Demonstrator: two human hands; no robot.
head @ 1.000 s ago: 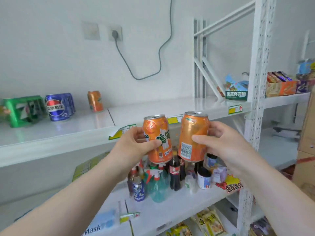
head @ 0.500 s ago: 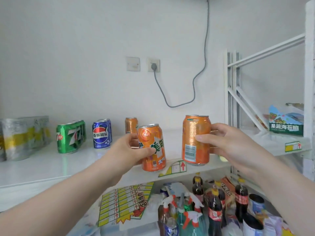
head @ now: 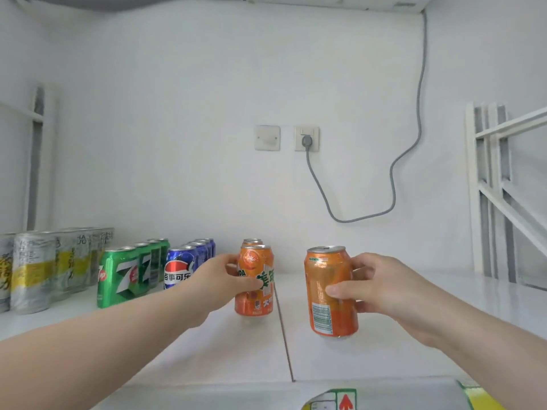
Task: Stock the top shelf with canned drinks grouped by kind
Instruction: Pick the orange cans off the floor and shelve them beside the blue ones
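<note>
a white wall (head: 177,113) with a socket (head: 307,139) and a grey cable (head: 393,184) backs the white top shelf (head: 414,321), whose two panels meet at a dark seam (head: 282,327). on its left part the drinks stand in files by kind: silver-and-yellow cans (head: 32,270), green 7up cans (head: 120,279), blue pepsi cans (head: 177,269), then one orange can (head: 252,241) at the back near the wall.

our left hand (head: 220,281) is wrapped around the left can (head: 255,297), also orange. it is upright, just in front of that rear one and just left of the seam. we cannot tell whether its base touches the shelf. our right hand (head: 381,287) grips the right can (head: 328,309), orange too, across the seam and apart from the file. it is tilted a little, with its base at or just above the shelf.

we judge the step to be setting both into the orange file. to do it well, we lower the left can flat and snug against the rear one, label forward, and let go only once it sits firm. the right can likely belongs in front of it, so we bring it across the seam and level it first. we also leave a gap to the pepsi cans. thin cans probably dent and tip, so a light grip suits.
</note>
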